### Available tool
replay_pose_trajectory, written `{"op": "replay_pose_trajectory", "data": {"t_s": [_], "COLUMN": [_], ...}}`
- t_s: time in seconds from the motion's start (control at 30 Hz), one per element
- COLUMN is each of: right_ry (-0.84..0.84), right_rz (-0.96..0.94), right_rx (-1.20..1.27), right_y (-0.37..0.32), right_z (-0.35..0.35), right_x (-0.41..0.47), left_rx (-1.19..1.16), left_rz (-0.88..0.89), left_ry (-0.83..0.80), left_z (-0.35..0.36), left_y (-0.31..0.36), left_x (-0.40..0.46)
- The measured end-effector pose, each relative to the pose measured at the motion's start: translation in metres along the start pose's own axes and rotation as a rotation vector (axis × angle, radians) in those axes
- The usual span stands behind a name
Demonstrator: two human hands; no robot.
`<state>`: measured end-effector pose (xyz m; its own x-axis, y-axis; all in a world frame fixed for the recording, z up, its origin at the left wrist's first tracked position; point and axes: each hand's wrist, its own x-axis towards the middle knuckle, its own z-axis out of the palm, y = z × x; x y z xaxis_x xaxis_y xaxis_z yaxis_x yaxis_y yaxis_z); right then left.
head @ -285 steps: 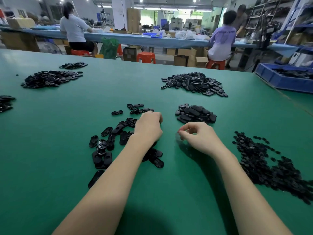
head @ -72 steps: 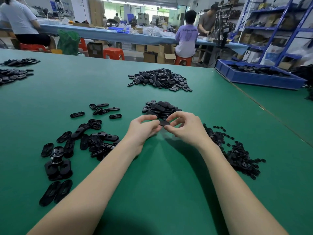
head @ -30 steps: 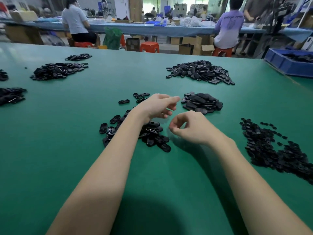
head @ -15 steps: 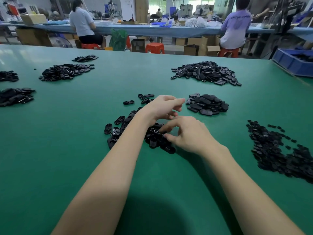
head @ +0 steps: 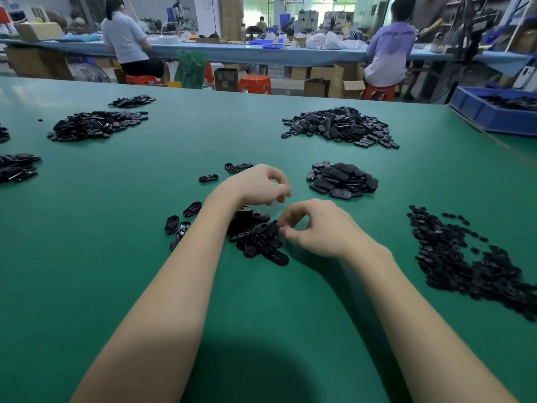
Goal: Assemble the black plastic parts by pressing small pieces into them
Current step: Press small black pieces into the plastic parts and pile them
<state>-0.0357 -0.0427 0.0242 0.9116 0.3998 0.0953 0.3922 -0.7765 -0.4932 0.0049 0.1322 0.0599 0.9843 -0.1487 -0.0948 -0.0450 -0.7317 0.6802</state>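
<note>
Many flat black oval plastic parts (head: 255, 242) lie finished by my curled, seemingly empty left hand (head: 258, 184), while my right hand (head: 316, 228) pinches one, and heaps of shells (head: 343, 180) and small black pieces (head: 465, 257) await.

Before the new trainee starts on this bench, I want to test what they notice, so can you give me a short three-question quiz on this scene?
1. True or false: the right hand pinches a black part at the edge of the scattered parts.
2. Which is farthest to the person's right? A) the compact pile B) the spread of small pieces C) the left hand
3. Fill in: the blue bin sits at the table's far ____ corner.

Key: 1 true; 2 B; 3 right.
</note>
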Motion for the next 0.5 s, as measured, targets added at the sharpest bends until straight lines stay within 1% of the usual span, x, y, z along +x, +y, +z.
{"op": "replay_pose_trajectory", "data": {"t_s": [0.07, 0.17, 0.33, 0.5], "right_ry": [-0.011, -0.003, 0.018, 0.005], "right_rz": [0.018, 0.039, 0.093, 0.123], "right_rx": [0.018, 0.043, 0.029, 0.032], "right_y": [0.006, 0.012, 0.016, 0.019], "right_z": [-0.006, -0.012, -0.018, -0.019], "right_x": [-0.001, -0.001, 0.000, -0.002], "left_rx": [0.271, 0.442, 0.514, 0.495], "left_rz": [-0.045, -0.095, -0.092, -0.086], "left_ry": [-0.031, -0.083, -0.143, -0.154], "left_z": [-0.005, -0.004, 0.004, 0.011], "left_y": [0.001, 0.005, 0.012, 0.014], "left_x": [-0.003, -0.003, -0.003, -0.005]}}
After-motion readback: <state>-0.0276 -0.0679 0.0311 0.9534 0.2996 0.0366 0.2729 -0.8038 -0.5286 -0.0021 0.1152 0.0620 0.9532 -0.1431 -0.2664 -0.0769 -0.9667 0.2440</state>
